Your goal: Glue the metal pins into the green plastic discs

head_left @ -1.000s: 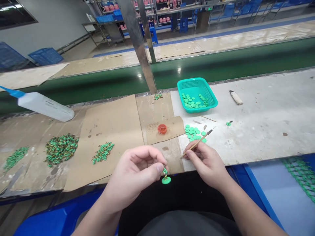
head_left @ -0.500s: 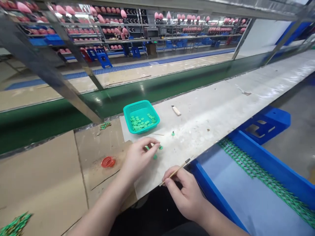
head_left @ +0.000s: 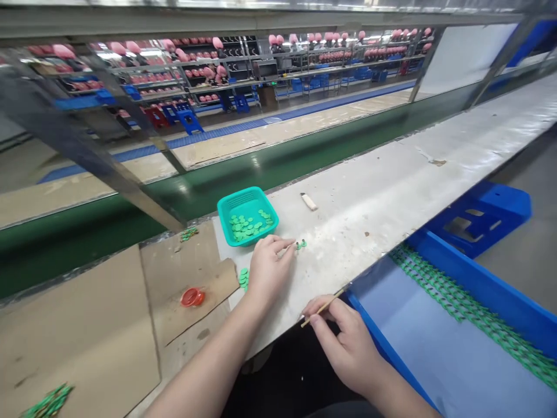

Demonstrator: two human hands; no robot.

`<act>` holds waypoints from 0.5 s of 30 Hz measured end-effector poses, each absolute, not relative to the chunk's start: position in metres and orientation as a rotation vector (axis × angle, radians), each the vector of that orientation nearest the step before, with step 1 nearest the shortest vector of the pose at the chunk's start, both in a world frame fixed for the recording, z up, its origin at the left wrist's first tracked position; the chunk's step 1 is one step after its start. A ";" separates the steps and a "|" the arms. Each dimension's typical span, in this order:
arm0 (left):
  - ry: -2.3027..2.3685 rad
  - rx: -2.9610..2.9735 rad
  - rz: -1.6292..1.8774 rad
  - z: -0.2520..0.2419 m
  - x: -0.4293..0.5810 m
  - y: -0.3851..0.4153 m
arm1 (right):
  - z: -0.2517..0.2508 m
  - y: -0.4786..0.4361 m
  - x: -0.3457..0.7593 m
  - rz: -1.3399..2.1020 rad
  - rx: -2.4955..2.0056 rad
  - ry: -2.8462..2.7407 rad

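My left hand (head_left: 270,266) reaches over the white table top with thumb and fingers pinched together. At its fingertips is a small green disc (head_left: 298,246) with a dark stub on it, and a similar green piece (head_left: 303,243) stands just beyond. My right hand (head_left: 343,337) is closed around a thin wooden-handled paintbrush (head_left: 319,310), held slantwise at the table's front edge. Behind my left hand is a teal basket (head_left: 224,217) with many loose green discs (head_left: 248,223) in it. More green discs (head_left: 243,278) lie in a short overlapping row left of my wrist.
A red dish (head_left: 192,298) sits on cardboard (head_left: 108,319) to the left, near bundles of green-and-gold pieces (head_left: 50,402). A pale cutter-like tool (head_left: 309,201) lies behind. Right, a blue bin (head_left: 418,342) holds rows of green pieces, with a blue stool (head_left: 491,209) beyond.
My left hand has moved right and forward, to beside the standing green piece; a second piece now shows there. The right hand still holds the brush, slightly farther right. The view has shifted a little.
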State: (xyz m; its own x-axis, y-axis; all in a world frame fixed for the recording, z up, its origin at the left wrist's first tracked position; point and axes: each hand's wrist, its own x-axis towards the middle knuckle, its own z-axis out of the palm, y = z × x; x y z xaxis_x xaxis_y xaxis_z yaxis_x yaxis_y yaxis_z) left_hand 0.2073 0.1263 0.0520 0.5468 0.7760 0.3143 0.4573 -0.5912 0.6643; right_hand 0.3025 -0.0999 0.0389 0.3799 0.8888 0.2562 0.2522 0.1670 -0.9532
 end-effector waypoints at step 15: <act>1.465 2.181 0.928 0.122 -0.072 0.062 | 0.064 -0.058 0.290 0.746 -1.212 -1.299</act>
